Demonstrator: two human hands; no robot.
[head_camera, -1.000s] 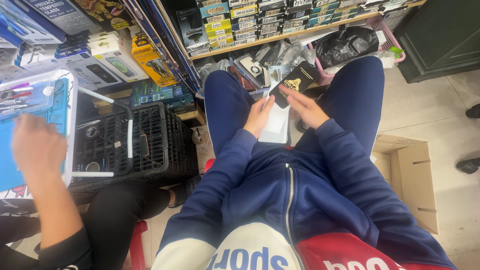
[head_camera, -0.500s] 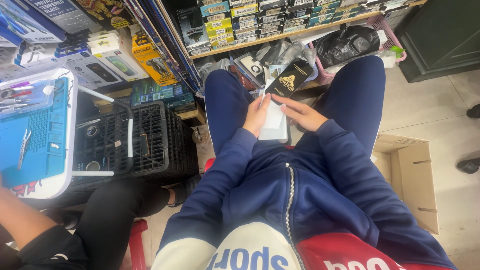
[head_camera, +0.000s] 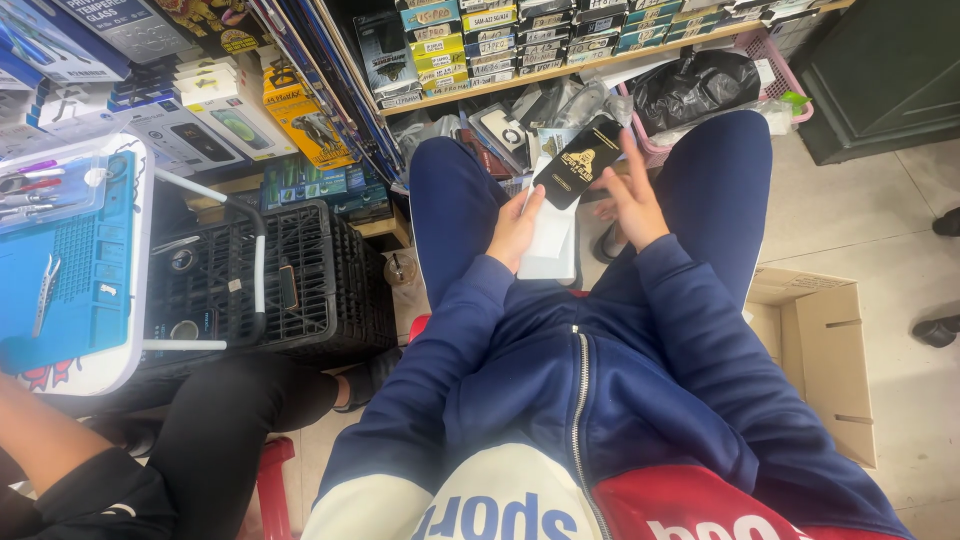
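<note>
I sit with both knees up in dark blue trousers and a blue zip jacket. My left hand (head_camera: 514, 230) grips a white flat packet (head_camera: 552, 245) over my lap. Just above it is a black flat packet with a gold print (head_camera: 577, 163), tilted up. My right hand (head_camera: 632, 200) holds it by its lower right edge, fingers partly spread. My left thumb touches the black packet's lower corner.
A black plastic crate (head_camera: 300, 275) stands left of my knee. A blue work mat (head_camera: 75, 270) with tools lies on a white tray. Another person's arm (head_camera: 45, 440) and black-clad leg are at lower left. A shelf of small boxes (head_camera: 470, 45), black bag (head_camera: 700, 85), cardboard box (head_camera: 825, 350).
The black packet has come up off the white one and tilted. The other person's hand has dropped away from the blue mat.
</note>
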